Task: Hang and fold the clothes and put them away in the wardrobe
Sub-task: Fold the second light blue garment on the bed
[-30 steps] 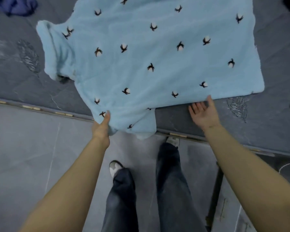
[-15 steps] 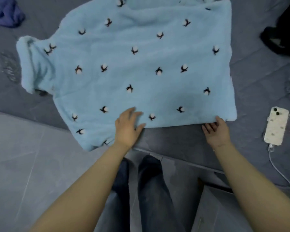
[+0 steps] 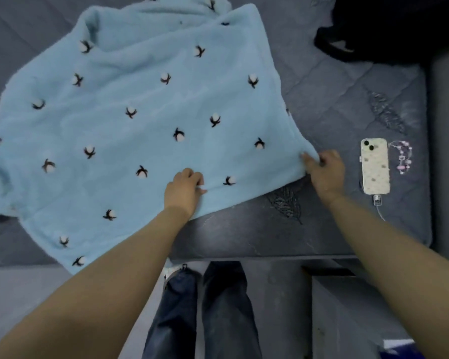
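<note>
A: Start at the hands. What are they doing?

B: The right hand pinches the near right corner of the light blue fleece garment, thumb on top, fingers curled under the edge. The left hand rests on the fabric near the front hem, fingers curled and bunching the pile a little.

A: And where does the garment lie?

B: Spread on the dark grey quilted mattress, skewed, with its lower left part hanging over the mattress edge towards the floor.

A: How far along would you say the job is?

B: Early, by my reckoning. The piece is laid out but I see no finished fold, and no wardrobe or hanger is in view. A black garment waits at the far right corner, so more remains.

A: How does the blue one look?

B: Thick and plush, dotted with white tufts on dark sprigs. A phone on its cable lies just beside the right hand.
</note>
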`<state>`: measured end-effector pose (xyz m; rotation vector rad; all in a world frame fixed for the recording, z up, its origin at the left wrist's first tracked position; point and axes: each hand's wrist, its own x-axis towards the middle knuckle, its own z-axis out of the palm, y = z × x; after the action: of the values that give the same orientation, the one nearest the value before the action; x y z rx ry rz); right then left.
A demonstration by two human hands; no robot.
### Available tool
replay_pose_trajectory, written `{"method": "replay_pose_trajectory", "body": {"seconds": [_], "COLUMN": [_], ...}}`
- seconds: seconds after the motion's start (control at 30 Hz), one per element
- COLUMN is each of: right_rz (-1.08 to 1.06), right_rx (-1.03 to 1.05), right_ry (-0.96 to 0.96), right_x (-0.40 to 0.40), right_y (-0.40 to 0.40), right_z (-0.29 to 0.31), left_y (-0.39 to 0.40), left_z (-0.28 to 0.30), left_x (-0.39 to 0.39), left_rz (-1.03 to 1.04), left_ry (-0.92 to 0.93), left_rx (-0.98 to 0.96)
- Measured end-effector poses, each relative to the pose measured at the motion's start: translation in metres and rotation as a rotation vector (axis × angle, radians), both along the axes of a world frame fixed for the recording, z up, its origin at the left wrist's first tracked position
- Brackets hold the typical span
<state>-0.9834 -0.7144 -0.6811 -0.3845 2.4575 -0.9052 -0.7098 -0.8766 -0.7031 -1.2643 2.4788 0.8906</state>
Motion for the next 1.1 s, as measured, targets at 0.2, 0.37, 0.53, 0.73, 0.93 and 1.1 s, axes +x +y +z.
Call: {"method": "replay_pose_trajectory", "body": {"seconds": [0.2,0.37,0.53,0.73,0.93,1.1], "right_rz": [-0.161,0.05,-0.621,-0.69,-0.652,-0.598], "right_rx": [-0.331,0.122,-0.12,-0.263,-0.409,-0.494], "right_ry": [-0.338,-0.219,-0.308,-0.909,-0.831,-0.574], "right_x": [-0.038,-0.037,0.02,0.123,0.149,0.143], "right_y": [-0.043,-0.047,-0.031,-0.027,-0.075,-0.083], "right_z": [0.022,-0.007,-0.015,-0.013,-0.012,0.003], "left_y": [-0.044,-0.035,-0.015,0.028,0.021,0.039], "left_z": [0.031,0.002,0.003,0.03,0.015,0.0], "left_x": [0.003,0.011,0.02,0.099,0.182,0.23], "left_rz": [0.208,0.013,0.126,0.936,2.017,1.618], "left_ry": [0.447,0.076,0.137,0.338,0.145,0.01], "left_rx": [-0.075,-0.041,0.105,-0.038,0.123,0.27]}}
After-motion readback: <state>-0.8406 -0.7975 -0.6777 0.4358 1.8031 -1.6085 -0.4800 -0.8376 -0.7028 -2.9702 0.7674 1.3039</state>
